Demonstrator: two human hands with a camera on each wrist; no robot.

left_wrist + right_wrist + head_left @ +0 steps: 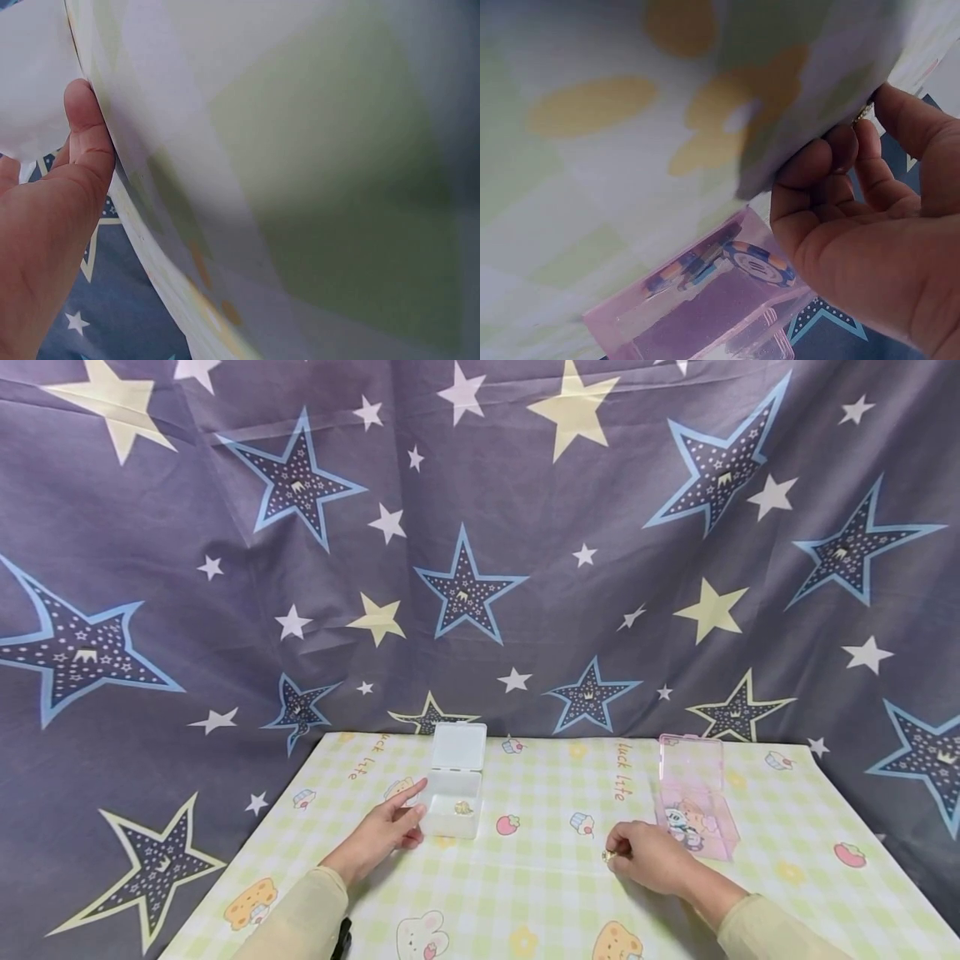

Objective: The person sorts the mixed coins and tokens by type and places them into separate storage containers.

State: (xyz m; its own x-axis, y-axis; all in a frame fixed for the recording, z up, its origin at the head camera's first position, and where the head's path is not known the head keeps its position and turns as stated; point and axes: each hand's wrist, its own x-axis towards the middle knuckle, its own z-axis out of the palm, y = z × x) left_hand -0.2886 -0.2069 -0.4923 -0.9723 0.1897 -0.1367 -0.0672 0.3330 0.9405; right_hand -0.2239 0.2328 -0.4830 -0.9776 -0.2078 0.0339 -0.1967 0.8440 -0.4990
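Note:
Toward the left of the table stands a white plastic box (454, 818) with its lid (458, 747) raised. A small gold-coloured ornament (462, 807) shows at the box's front right. My left hand (384, 831) is at the box's left side, with fingers extended along the wall. In the left wrist view, the thumb lies close to the box's white wall (34, 82). My right hand (651, 857) pinches a small gold-coloured trinket (607, 856) between thumb and fingertips, low over the cloth. Its beaded edge (864, 114) peeks out between the fingers in the right wrist view; the rest is hidden.
A clear pink box (722, 827) with its lid (692, 763) up stands just beyond my right hand. It contains several items, among them a blue and orange poker chip (759, 264). A checked cloth (540, 881) covers the table; a starry curtain (510, 677) hangs behind.

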